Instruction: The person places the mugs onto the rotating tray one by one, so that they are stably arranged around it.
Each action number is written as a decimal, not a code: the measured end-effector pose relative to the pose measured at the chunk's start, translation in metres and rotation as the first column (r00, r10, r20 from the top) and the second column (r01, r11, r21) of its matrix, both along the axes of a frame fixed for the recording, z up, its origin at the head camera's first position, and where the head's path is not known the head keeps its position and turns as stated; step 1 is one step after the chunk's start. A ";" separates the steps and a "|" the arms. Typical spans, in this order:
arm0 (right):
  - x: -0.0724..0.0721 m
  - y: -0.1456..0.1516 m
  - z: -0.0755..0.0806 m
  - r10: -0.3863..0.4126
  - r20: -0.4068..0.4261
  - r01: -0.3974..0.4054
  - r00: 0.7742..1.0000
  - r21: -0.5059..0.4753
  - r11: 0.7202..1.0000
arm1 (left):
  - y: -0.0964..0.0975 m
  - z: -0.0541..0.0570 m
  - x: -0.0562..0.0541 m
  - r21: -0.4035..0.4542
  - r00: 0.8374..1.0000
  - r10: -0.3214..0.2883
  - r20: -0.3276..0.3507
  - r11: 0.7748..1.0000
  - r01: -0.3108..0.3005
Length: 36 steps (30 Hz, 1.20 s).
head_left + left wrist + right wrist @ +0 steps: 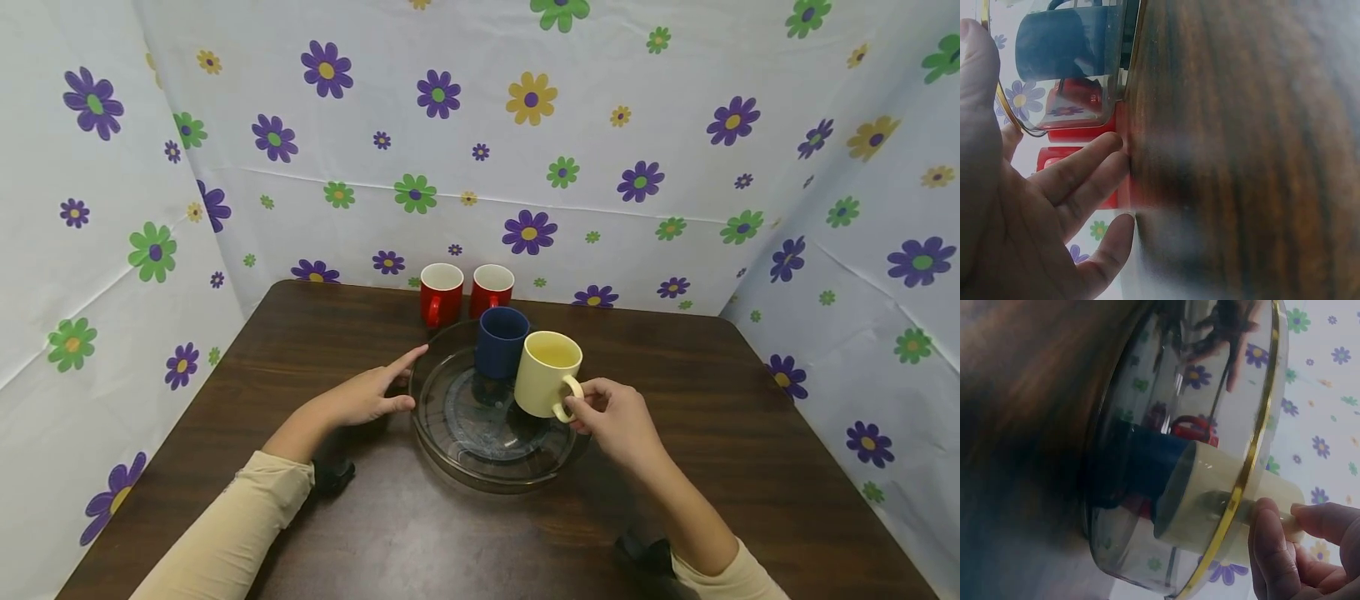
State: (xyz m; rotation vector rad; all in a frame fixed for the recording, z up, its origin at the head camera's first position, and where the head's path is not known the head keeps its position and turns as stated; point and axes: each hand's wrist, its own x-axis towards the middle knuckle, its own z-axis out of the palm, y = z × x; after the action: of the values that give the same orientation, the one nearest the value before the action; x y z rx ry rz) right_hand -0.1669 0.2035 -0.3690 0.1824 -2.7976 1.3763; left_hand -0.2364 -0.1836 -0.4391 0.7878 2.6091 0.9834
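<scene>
The left hand [367,397] stretches its fingers while the right hand [613,418] pinches the yellow mug [542,382] by its handle [576,386], where slipping could bump the blue mug [498,348].

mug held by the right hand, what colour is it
The mug is pale yellow, clearest in the head view.

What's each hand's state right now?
Left hand: open, fingers spread at the side of the bowl.
Right hand: holding the yellow mug by its handle.

The yellow mug [546,375] partly hides the glass bowl [480,480], the blue mug [500,346] one red mug [491,287].
</scene>
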 end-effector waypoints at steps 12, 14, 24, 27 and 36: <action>0.002 -0.005 -0.007 0.010 0.009 -0.010 1.000 0.011 1.000 | 0.000 -0.001 0.000 0.005 1.000 0.007 0.023 1.000 -0.007; 0.002 -0.006 -0.008 0.014 0.013 -0.014 1.000 0.005 1.000 | 0.000 0.000 0.000 0.007 1.000 0.005 0.025 1.000 -0.005; 0.003 -0.013 -0.013 0.024 0.028 -0.024 0.999 0.016 1.000 | -0.001 -0.001 -0.001 0.008 0.999 0.008 0.033 1.000 -0.008; 0.004 -0.015 -0.015 0.015 0.035 -0.016 0.999 0.018 1.000 | -0.002 -0.002 -0.001 0.010 1.000 0.004 0.029 1.000 -0.004; 0.005 -0.023 -0.020 0.032 0.049 -0.034 0.998 0.047 0.998 | -0.001 -0.001 0.000 0.008 1.000 0.007 0.024 1.000 -0.007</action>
State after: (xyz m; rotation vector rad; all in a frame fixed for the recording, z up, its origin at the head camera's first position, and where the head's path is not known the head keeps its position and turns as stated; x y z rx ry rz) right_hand -0.1622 0.1808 -0.3894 0.1998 -2.8810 1.3394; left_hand -0.2369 -0.1842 -0.4398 0.7641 2.5912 0.9994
